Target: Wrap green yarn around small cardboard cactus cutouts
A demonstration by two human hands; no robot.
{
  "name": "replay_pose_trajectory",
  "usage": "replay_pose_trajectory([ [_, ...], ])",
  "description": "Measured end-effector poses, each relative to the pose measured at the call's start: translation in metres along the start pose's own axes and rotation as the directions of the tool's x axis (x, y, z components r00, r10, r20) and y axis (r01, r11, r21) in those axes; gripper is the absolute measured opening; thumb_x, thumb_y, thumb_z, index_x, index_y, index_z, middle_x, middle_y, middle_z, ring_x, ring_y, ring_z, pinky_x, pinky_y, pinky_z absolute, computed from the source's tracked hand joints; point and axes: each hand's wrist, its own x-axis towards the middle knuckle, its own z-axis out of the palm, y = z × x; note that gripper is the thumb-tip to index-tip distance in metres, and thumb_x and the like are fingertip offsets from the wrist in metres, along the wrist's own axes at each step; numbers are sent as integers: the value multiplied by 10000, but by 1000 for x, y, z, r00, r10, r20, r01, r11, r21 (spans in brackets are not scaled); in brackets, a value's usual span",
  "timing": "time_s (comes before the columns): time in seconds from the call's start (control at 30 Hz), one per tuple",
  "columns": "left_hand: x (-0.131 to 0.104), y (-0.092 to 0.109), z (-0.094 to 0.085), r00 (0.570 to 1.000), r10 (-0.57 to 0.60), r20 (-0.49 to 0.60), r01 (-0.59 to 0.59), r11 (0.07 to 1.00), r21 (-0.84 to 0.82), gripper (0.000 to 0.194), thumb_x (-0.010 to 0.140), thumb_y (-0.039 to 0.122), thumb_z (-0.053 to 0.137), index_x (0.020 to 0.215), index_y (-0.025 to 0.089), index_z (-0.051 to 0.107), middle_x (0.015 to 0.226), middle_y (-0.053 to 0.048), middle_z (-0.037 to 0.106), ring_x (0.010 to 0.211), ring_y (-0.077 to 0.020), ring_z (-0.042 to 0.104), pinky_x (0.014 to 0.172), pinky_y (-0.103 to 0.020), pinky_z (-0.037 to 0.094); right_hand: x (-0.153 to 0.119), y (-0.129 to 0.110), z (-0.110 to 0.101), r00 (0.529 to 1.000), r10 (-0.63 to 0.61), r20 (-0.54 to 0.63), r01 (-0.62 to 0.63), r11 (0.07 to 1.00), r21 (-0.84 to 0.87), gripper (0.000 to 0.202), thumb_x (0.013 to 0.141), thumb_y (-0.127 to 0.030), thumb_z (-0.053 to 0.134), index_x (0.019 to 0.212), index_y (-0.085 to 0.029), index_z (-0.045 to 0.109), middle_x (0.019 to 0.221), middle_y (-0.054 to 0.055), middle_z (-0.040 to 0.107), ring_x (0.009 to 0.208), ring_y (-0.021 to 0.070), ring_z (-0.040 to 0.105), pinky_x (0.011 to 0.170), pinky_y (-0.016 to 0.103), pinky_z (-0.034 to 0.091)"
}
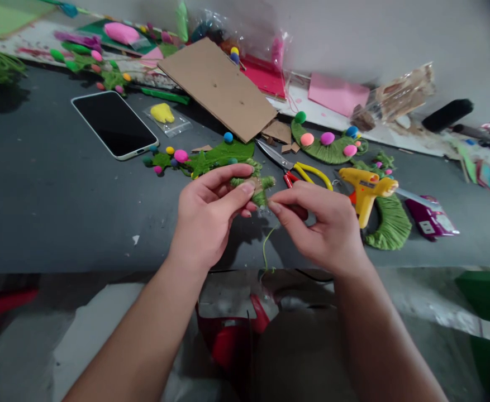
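My left hand (211, 215) pinches a small star-shaped piece (260, 192) wrapped in green yarn, with some brown card showing at its middle. Thumb on top and fingers behind, it holds the piece above the table's front part. Close on the right, my right hand (320, 220) has its thumb and forefinger pressed together at the piece's lower right arm, on the green yarn. A loose yarn end (265, 245) hangs below, over the table edge. Just behind the hands lie scissors (284, 159) and a yellow-handled tool (314, 174).
On the grey table (60, 218) lie a phone (114, 124), a cardboard sheet (222, 89) and a yellow glue gun (366, 190). Green wrapped crescents (389, 223) and pompom-decorated pieces (324, 148) are around. A purple packet (431, 218) sits at right.
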Motion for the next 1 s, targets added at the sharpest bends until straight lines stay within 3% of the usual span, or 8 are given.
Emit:
replay_pose_trajectory([
  [0.13,0,-1,-2,996,-53,77,55,998,-24,195,723,135,829,908,188,797,699,9,722,513,-73,629,504,-174,518,2,8,2,996,83,28,-86,987,139,116,910,-129,664,806,-168,698,749,-7,668,664,106,536,622,253,419],
  [0.3,1,-3,-4,976,-106,189,117,992,-45,194,724,116,831,906,173,800,684,-2,721,528,-75,634,490,-162,499,10,31,0,963,173,206,-247,870,427,106,895,-234,719,834,-154,753,757,5,698,680,118,570,636,252,436],
  [0.37,1,-3,-5,972,-98,215,103,995,-11,209,736,117,833,936,166,796,701,-6,726,540,-77,637,501,-168,509,14,42,0,947,199,252,-298,835,462,164,878,-318,761,859,-155,774,777,14,715,686,123,578,643,255,441],
  [0.5,-1,-1,-5,975,-46,217,17,991,134,205,770,146,831,968,157,777,704,2,715,559,-88,643,524,-187,531,22,53,-3,936,243,256,-321,887,332,262,887,-413,753,869,-152,773,755,17,685,667,123,530,633,265,423],
  [0.63,-2,-2,-2,984,29,177,-97,917,386,180,783,126,795,958,152,761,668,14,693,546,-95,636,529,-200,532,29,45,-8,955,237,177,-261,957,125,222,932,-342,686,833,-148,729,632,-24,535,582,98,395,543,262,316],
  [0.73,-3,-5,0,986,64,154,-136,844,519,163,794,130,767,955,156,755,656,13,678,549,-113,629,510,-218,510,31,33,-11,956,227,186,-240,969,51,182,942,-277,653,817,-153,700,613,-35,493,565,94,369,527,267,282],
  [0.87,-4,-5,3,988,74,134,-139,802,581,162,792,123,751,950,156,755,658,12,669,541,-119,609,506,-237,494,30,20,-9,959,219,179,-219,976,-22,152,935,-225,633,808,-160,685,611,-33,517,572,99,388,558,277,293],
  [1.0,-3,-4,5,992,55,110,-107,824,557,162,782,103,744,937,147,753,648,14,662,524,-108,590,494,-228,479,30,8,-5,963,229,141,-215,970,-111,136,927,-211,619,824,-161,693,663,-11,568,607,114,412,586,287,293],
])
